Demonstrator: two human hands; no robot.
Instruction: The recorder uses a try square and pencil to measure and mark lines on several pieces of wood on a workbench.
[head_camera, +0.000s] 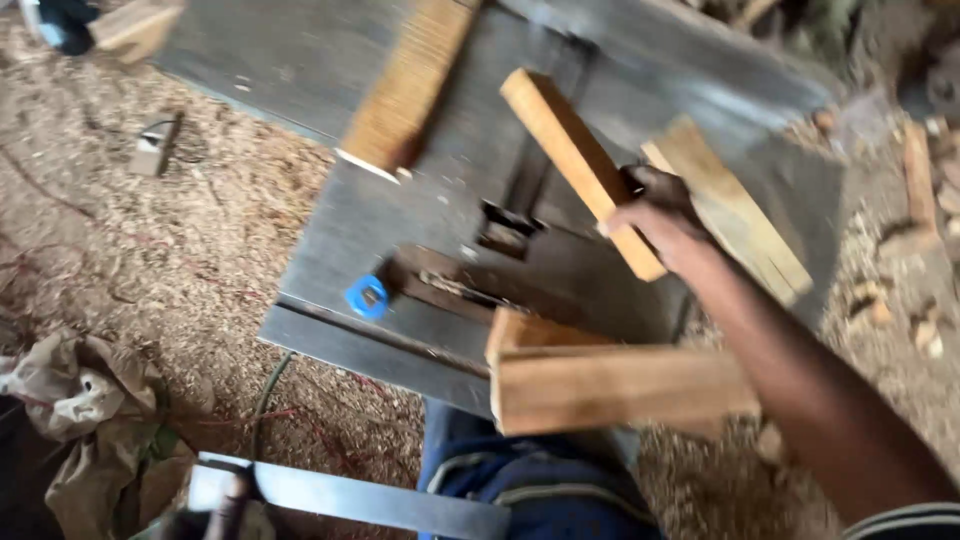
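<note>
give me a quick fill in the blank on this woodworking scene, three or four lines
1. The right hand grips a light wooden ____ above the grey metal table.
2. The small ring on the table is coloured ____.
3. The ground around the table is covered in ____.
4. Two more wooden blocks lie stacked at the table's ____ edge.

Missing words: block; blue; sawdust; near

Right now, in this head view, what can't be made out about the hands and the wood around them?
- Left hand: not in view.
- Right hand: fingers hidden behind the wooden block it grips; motion blur smears the grip.
- Wood pieces near the lap: what supports them is unclear; the forearm covers their right end.
- Slot in the metal table: its inside is too dark and blurred.
</note>
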